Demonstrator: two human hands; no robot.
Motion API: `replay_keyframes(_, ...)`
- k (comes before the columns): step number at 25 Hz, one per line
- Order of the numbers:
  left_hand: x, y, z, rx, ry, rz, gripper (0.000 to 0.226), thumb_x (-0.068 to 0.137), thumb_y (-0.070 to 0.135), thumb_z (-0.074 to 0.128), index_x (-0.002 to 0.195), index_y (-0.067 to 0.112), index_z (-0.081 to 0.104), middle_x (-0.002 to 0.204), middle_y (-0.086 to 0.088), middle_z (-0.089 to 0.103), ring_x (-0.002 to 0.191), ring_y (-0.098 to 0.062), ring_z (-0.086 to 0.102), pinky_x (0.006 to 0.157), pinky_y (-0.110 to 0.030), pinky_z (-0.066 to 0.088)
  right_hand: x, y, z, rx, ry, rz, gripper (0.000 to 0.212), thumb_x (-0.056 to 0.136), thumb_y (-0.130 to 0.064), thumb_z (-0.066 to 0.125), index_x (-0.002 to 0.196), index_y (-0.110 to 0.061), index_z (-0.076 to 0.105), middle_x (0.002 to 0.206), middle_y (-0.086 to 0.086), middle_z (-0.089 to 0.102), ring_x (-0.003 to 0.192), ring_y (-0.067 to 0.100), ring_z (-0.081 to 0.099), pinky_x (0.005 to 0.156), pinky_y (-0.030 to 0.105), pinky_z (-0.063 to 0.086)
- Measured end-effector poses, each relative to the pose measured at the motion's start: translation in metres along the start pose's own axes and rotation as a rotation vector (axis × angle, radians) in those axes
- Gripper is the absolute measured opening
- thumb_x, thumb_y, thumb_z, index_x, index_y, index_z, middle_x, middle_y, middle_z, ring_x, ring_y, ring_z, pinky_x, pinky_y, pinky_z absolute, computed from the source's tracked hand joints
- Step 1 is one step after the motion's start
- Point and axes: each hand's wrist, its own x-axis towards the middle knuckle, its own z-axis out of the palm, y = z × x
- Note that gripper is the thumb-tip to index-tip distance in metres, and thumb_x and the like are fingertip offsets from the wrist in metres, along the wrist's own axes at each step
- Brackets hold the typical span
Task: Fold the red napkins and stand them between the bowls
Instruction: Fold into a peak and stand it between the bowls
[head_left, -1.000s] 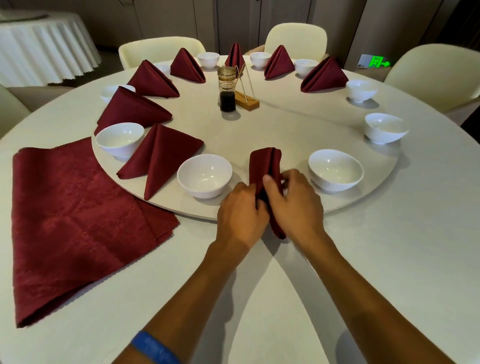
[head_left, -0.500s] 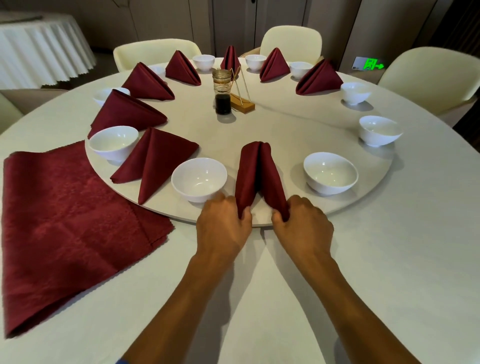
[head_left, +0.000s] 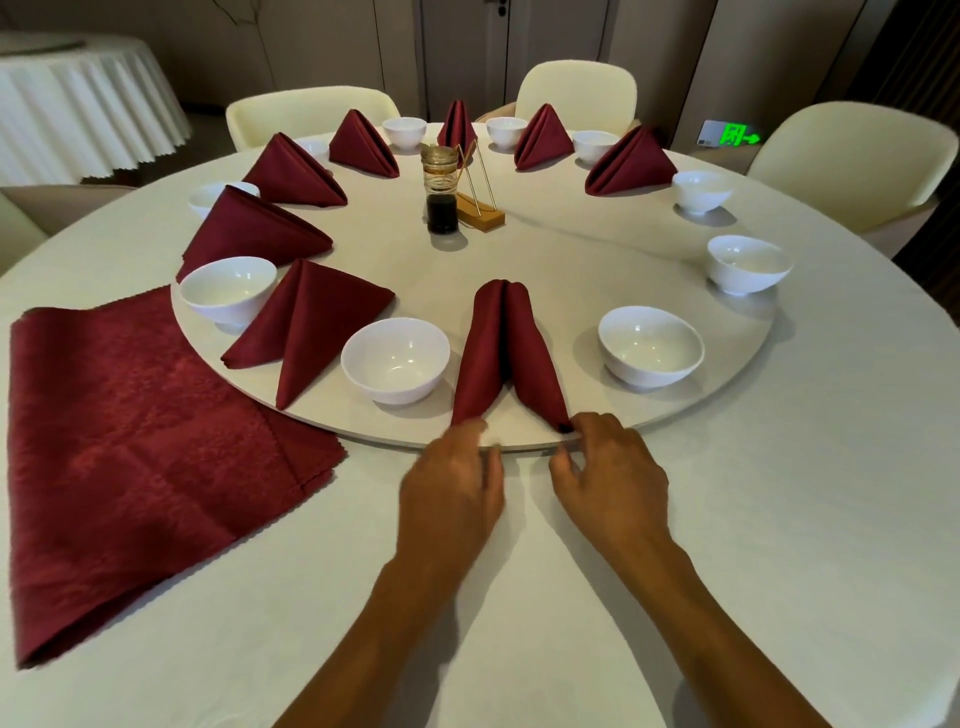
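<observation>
Head view, lower centre: folded napkin (head_left: 506, 348) stands between 2 bowls (head_left: 396, 359), soft, light, likely to slump, best steadied at its bottom corners where left hand (head_left: 452, 493) and right hand (head_left: 610, 478) rest with loose fingers, gripping nothing.

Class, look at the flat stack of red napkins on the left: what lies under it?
The flat stack lies on the white tablecloth; its far corner runs under the turntable rim. Anything beneath the stack is covered.
</observation>
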Motion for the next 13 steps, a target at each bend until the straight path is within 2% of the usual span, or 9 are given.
replay_keyframes(2, -0.015, 0.017, 0.015, -0.022, -0.063, 0.265, 0.038, 0.092, 0.029, 0.057, 0.121, 0.006, 0.065, 0.112, -0.012, 0.070, 0.100, -0.028, 0.068, 0.089, -0.037, 0.055, -0.017, 0.014, -0.002, 0.084, -0.027, -0.007, 0.037, 0.092, -0.027, 0.059, 0.128, -0.017, 0.056, 0.118, 0.001, 0.063, 0.107, 0.022, 0.056, 0.082, 0.029, 0.045)
replay_keyframes(3, -0.016, 0.025, 0.023, -0.016, -0.182, 0.301, 0.049, 0.094, 0.036, 0.047, 0.131, 0.006, 0.059, 0.129, -0.014, 0.063, 0.118, -0.030, 0.061, 0.100, -0.041, 0.049, -0.024, 0.022, -0.003, 0.125, -0.028, 0.009, 0.039, 0.092, -0.024, 0.061, 0.130, -0.017, 0.057, 0.121, 0.003, 0.063, 0.110, 0.023, 0.057, 0.088, 0.031, 0.045)
replay_keyframes(4, -0.014, 0.033, 0.029, -0.005, -0.289, 0.279, 0.062, 0.094, 0.044, 0.034, 0.142, 0.007, 0.048, 0.145, -0.013, 0.050, 0.134, -0.029, 0.049, 0.111, -0.042, 0.037, -0.029, 0.029, -0.005, 0.142, -0.021, 0.020, 0.039, 0.092, -0.020, 0.062, 0.131, -0.015, 0.058, 0.123, 0.005, 0.064, 0.112, 0.025, 0.058, 0.092, 0.033, 0.045)
replay_keyframes(5, -0.011, 0.038, 0.032, 0.031, -0.381, 0.233, 0.070, 0.093, 0.049, 0.022, 0.149, 0.009, 0.038, 0.155, -0.010, 0.038, 0.142, -0.026, 0.037, 0.116, -0.040, 0.024, -0.033, 0.036, -0.009, 0.133, -0.010, 0.021, 0.038, 0.092, -0.015, 0.061, 0.130, -0.014, 0.059, 0.123, 0.006, 0.064, 0.112, 0.026, 0.058, 0.094, 0.035, 0.045)
replay_keyframes(6, -0.009, 0.040, 0.036, 0.093, -0.379, 0.215, 0.072, 0.093, 0.049, 0.017, 0.150, 0.010, 0.036, 0.156, -0.008, 0.036, 0.143, -0.023, 0.035, 0.116, -0.038, 0.020, -0.036, 0.043, -0.013, 0.110, 0.001, 0.018, 0.037, 0.092, -0.011, 0.060, 0.129, -0.013, 0.060, 0.122, 0.006, 0.065, 0.112, 0.026, 0.059, 0.094, 0.034, 0.045)
replay_keyframes(9, -0.013, 0.038, 0.038, 0.203, -0.343, 0.222, 0.062, 0.092, 0.043, 0.032, 0.137, 0.007, 0.056, 0.140, -0.009, 0.057, 0.128, -0.022, 0.055, 0.104, -0.043, 0.042, -0.039, 0.059, -0.028, 0.064, 0.015, 0.036, 0.034, 0.092, -0.008, 0.057, 0.126, -0.014, 0.061, 0.120, 0.004, 0.065, 0.110, 0.024, 0.057, 0.093, 0.030, 0.044)
replay_keyframes(13, -0.017, 0.023, 0.032, 0.215, -0.305, 0.227, 0.060, 0.092, 0.043, 0.035, 0.138, 0.009, 0.055, 0.141, -0.007, 0.055, 0.130, -0.020, 0.053, 0.102, -0.042, 0.046, -0.039, 0.078, -0.038, 0.023, 0.021, 0.028, 0.033, 0.091, -0.005, 0.055, 0.121, -0.013, 0.063, 0.117, 0.004, 0.065, 0.104, 0.025, 0.057, 0.086, 0.027, 0.042)
